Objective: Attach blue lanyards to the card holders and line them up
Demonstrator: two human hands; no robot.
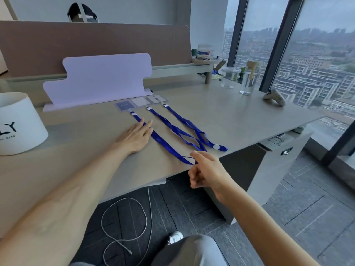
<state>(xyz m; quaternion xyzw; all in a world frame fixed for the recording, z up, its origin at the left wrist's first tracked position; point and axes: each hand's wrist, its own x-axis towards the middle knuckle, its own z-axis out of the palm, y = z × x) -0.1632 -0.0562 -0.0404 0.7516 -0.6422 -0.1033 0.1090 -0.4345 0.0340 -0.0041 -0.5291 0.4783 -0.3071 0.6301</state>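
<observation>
Three card holders lie side by side on the desk (240, 120): a blue one (124, 106), a white one (140, 101) and a grey one (156, 98). A blue lanyard runs from each toward the desk's front edge. My left hand (135, 136) lies flat, fingers spread, pressing on the left lanyard (163, 143) near its upper part. My right hand (206, 169) is at the desk's front edge, thumb and forefinger pinching the looped end of that same lanyard. The middle lanyard (172, 129) and right lanyard (192, 127) cross each other near their ends.
A lilac board (99, 79) stands behind the holders. A white cylinder (17, 123) sits at the left. Clear containers (229, 76) and a game controller (273, 96) are at the far right. A cable (124, 223) lies on the floor below. A person's head shows behind the partition (82, 13).
</observation>
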